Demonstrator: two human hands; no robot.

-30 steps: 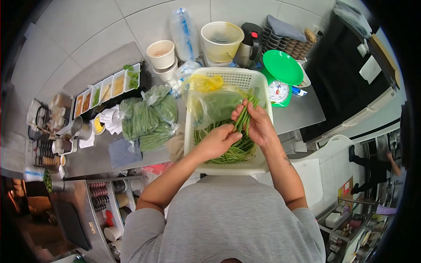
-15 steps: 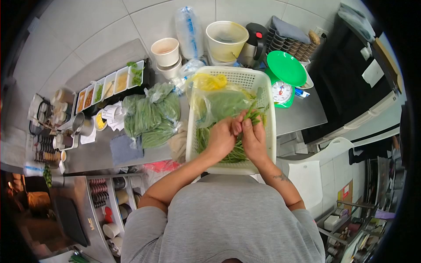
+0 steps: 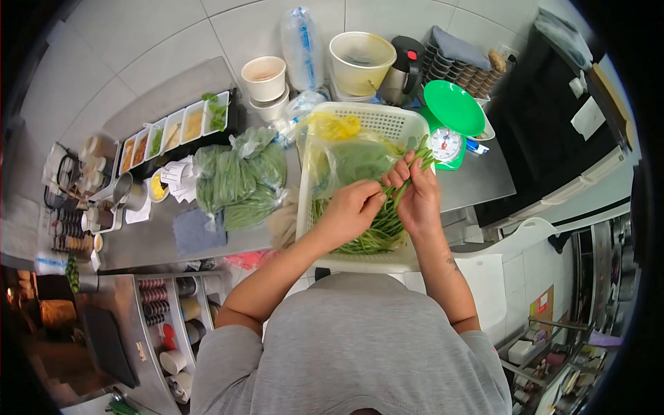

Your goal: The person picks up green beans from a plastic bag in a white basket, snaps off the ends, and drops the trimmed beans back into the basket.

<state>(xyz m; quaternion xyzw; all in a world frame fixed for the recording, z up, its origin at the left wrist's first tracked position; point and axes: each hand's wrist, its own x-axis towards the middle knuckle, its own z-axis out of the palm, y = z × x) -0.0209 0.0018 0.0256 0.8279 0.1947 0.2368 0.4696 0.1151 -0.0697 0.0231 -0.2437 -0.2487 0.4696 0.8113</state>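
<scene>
This looks to me like a professional kitchen: against a pale tiled wall (image 3: 270,24) runs a long grey metal counter (image 3: 477,185), crowded with white rectangular tubs (image 3: 189,115) of ingredients (image 3: 192,127), clear plastic bags (image 3: 253,142) of green vegetables (image 3: 234,183), a bright green dial scale (image 3: 453,109) and a white perforated plastic basket (image 3: 380,122) of thin green stalks (image 3: 387,232).

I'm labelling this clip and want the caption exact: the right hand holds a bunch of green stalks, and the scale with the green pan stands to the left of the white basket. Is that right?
Not quite: the head view shows the scale with the green pan to the right of the white basket. The right hand does hold a bunch of green stalks.
</scene>
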